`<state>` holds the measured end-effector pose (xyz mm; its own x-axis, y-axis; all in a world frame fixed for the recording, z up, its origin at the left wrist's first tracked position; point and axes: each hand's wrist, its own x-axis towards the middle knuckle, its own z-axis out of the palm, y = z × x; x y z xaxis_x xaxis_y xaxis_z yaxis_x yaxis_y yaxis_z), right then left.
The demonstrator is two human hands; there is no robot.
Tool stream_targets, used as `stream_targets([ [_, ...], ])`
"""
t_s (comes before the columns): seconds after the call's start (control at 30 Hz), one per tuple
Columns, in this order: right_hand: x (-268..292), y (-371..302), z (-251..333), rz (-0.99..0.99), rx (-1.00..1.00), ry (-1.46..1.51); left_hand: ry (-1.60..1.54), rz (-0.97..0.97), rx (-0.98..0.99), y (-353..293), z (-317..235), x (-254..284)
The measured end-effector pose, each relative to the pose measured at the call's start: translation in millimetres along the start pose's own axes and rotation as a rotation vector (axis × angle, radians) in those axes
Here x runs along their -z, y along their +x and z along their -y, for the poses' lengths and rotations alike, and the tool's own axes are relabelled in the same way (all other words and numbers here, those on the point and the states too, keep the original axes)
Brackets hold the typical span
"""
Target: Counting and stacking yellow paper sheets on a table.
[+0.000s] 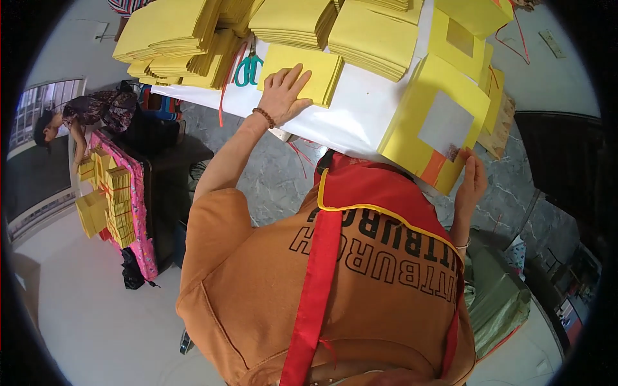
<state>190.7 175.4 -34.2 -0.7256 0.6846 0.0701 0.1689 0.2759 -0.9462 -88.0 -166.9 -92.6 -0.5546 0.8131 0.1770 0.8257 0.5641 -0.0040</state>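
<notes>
On the white-covered table, my left hand (283, 93) lies with its fingers spread over a small stack of folded yellow paper (326, 71). At the table's right end, my right hand (474, 178) has its fingertips pinched at the edge of a larger yellow paper stack (407, 132). A pale rectangle (445, 121) and an orange strip (434, 168) show on the top of that stack. Teal-handled scissors (248, 69) lie left of my left hand, beside a red string (223, 96).
Tall piles of yellow paper (293, 22) line the table's far side. More yellow stacks (460, 42) stand at the far right. On the left, another person (103, 116) leans over a pink-covered table (138, 193) with yellow bundles (119, 206). A green sack (499, 293) sits behind my right arm.
</notes>
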Motion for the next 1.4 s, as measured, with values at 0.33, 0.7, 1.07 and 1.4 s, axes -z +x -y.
stream_targets([
  [0.33, 7, 3, -8, -0.01, 0.471, -0.524, -0.02, -0.002, -0.063, 18, 2, 14],
  [0.7, -1, 3, -26, -0.015, 0.336, -0.194, -0.451, -0.062, -0.573, 67, -193, 61],
  [1.07, -2, -1, -31, -0.002, 0.134, 0.058, -0.854, 0.009, -0.64, 95, -205, 61],
  [1.4, 3, 3, -37, 0.092, 0.083, 0.264, -0.909, 0.126, -0.563, 103, -200, 60],
])
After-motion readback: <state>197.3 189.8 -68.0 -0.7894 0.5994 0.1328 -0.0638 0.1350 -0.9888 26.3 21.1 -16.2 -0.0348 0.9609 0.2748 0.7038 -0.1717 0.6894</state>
